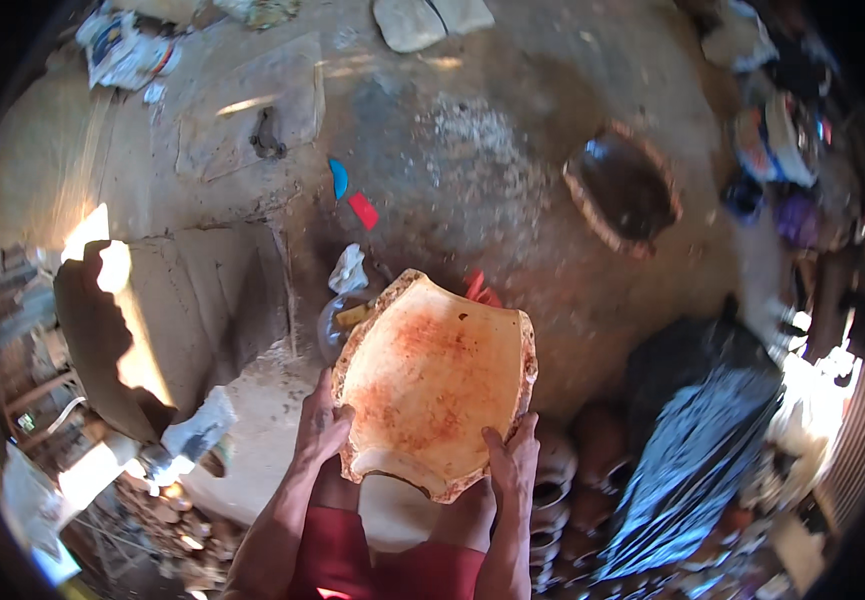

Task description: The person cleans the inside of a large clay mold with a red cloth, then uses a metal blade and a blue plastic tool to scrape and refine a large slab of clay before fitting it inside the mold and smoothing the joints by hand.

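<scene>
In front of my lap I hold a plaster mould, a shallow hollow piece with a cream inside, reddish clay stains and a rough crusted rim. My left hand grips its left edge, thumb on the inside face. On the opposite edge, my right hand is closed round the rim, its thumb also inside. The undersides of both grips are hidden behind the mould. Another rough-rimmed mould, with a dark brown hollow, lies on the floor ahead to the right.
A blue curved scraper and a red flat piece lie ahead. At left is a thick grey-brown slab, probably clay. Black plastic sheeting covers the right side, beside stacked round pots. A white crumpled bag lies behind the mould.
</scene>
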Tool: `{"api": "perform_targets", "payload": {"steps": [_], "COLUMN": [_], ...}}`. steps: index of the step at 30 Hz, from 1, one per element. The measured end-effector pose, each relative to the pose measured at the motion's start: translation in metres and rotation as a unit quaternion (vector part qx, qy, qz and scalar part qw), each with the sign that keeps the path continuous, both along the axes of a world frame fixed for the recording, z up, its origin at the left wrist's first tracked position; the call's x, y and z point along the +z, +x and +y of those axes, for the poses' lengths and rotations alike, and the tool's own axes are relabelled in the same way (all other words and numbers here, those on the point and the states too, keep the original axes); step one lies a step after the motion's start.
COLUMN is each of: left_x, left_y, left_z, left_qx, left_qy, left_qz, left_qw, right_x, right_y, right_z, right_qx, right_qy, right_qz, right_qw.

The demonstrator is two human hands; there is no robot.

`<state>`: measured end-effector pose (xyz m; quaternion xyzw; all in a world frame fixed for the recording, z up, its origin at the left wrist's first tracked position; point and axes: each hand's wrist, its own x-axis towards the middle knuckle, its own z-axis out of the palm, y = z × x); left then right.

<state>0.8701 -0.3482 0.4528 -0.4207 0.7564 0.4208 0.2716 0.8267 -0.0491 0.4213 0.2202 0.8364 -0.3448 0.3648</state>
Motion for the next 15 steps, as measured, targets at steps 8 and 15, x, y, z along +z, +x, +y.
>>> {"api": "perform_targets", "payload": {"steps": [8, 15], "left_x": [-0.053, -0.152], "left_y": [-0.098, -0.187], "left_z": [0.031, 0.000], "left_qx": [0.190, 0.364], "left_qy": [0.042, 0.139], "left_qz": [0.203, 0.359], "left_qw": [0.960, 0.848], "right_x": [0.026, -0.080], "right_y": [-0.225, -0.345], "right_z": [-0.010, -0.051], "right_qx": [0.144, 0.231], "right_qy": [0.007, -0.036], "right_qz": [0.095, 0.154], "right_qw": [0.985, 0.960]}}
